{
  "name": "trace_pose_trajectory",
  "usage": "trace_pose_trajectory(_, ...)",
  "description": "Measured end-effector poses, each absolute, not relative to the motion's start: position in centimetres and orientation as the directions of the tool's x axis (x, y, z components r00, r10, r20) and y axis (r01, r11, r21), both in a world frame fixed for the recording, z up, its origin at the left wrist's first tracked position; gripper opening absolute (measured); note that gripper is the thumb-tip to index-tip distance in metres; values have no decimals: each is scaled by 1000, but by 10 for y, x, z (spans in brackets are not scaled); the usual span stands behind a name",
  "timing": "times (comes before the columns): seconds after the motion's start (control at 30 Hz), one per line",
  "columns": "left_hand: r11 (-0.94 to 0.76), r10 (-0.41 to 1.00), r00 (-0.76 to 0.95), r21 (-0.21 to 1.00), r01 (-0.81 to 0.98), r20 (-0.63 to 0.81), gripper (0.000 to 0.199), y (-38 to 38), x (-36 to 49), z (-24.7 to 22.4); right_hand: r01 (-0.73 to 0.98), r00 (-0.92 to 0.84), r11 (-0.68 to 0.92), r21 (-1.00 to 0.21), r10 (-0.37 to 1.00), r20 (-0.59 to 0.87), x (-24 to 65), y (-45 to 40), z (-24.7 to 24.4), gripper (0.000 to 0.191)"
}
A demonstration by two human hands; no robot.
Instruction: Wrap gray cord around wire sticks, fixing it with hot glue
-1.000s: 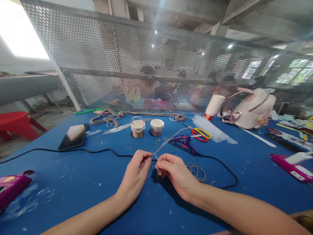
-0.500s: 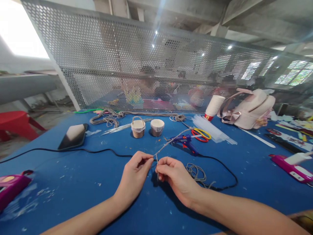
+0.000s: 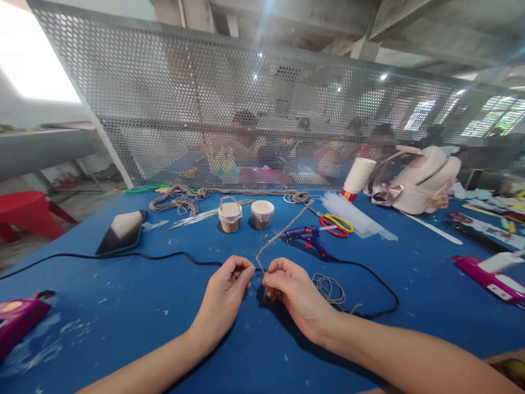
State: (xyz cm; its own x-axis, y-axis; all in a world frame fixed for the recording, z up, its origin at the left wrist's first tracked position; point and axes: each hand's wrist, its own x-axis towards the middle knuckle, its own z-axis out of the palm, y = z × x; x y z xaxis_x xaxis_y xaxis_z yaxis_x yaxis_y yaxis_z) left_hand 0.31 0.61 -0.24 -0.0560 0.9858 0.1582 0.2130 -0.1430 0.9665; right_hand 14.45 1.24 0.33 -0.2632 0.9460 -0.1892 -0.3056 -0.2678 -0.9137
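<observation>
A thin, grey-beige twisted cord (image 3: 283,232) rises from my right hand (image 3: 292,284), bends near the fingertips and slants up to the right. My right hand is closed in a pinch on its lower end. Just left of it, my left hand (image 3: 229,287) is also pinched closed; whatever is between its fingertips is too small to make out. Beyond the hands stand two small cups, one with a twisted cord handle (image 3: 230,216) and one without a handle (image 3: 262,215). A blue glue gun (image 3: 308,236) lies beside the slanting cord.
Loose grey cord (image 3: 330,290) and a black cable (image 3: 379,279) lie right of my hands. Red-and-yellow scissors (image 3: 337,225), clear plastic sheets (image 3: 355,216), stacked paper cups (image 3: 359,178) and a pink backpack (image 3: 414,180) sit farther back. A phone (image 3: 122,232) is at left.
The cord's bend has come away from my left fingertips and its free end has swung left and up. My left hand is slightly farther from my right, still pinched.
</observation>
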Motion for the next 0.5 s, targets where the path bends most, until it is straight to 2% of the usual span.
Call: trace_pose_trajectory(0.5, -139, 989, -15, 964, 228, 146, 20, 4, 4, 3, -292, -275, -259, -921, 945, -179, 145, 16, 2, 13)
